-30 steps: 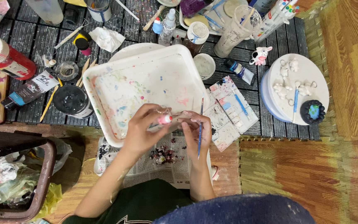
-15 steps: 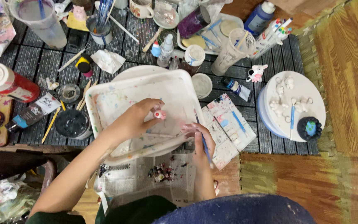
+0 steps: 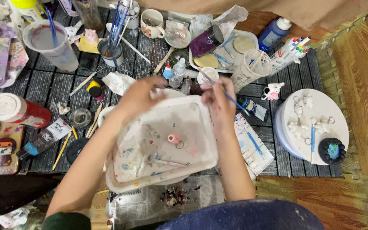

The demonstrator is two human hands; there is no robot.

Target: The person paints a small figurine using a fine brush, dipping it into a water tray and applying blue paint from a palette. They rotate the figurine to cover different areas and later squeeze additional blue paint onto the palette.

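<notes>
A white paint-smeared tray (image 3: 194,164) lies in front of me on a dark slatted mat. In its middle rests a small pink figure (image 3: 173,138) with a metal ring beside it, untouched. My left hand (image 3: 139,97) hovers over the tray's far edge, blurred, fingers loosely curved with nothing visible in them, near two small dropper bottles (image 3: 174,71). My right hand (image 3: 218,101) is beside it over the far right corner and pinches a thin blue paintbrush (image 3: 234,101) that points right.
Around the tray: a red can (image 3: 18,111), a phone (image 3: 3,147), a cup of murky water (image 3: 53,43), a pot of brushes (image 3: 111,47), a mug (image 3: 154,23), a blue bottle (image 3: 275,32), and a round white board (image 3: 333,106) carrying white figures. Newspaper (image 3: 150,204) lies at the near edge.
My left hand let go of the pink figure, which now lies in the tray. Both hands moved away from me to the tray's far edge. The view shifted forward.
</notes>
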